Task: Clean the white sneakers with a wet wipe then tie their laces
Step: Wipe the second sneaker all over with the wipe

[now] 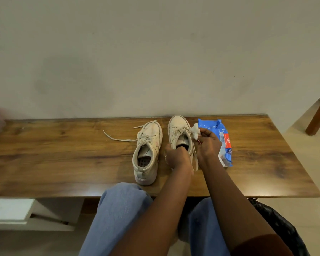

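I see left hand (177, 156) gripping one sneaker (178, 126) at its heel; right hand (208, 145) pinches wet wipe (195, 131) at its 3 o'clock (second sneaker (148, 148) at 9 o'clock).

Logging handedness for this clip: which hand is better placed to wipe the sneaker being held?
Right: the right hand holds the wet wipe beside the held sneaker, while the left hand grips its collar, steadying it.
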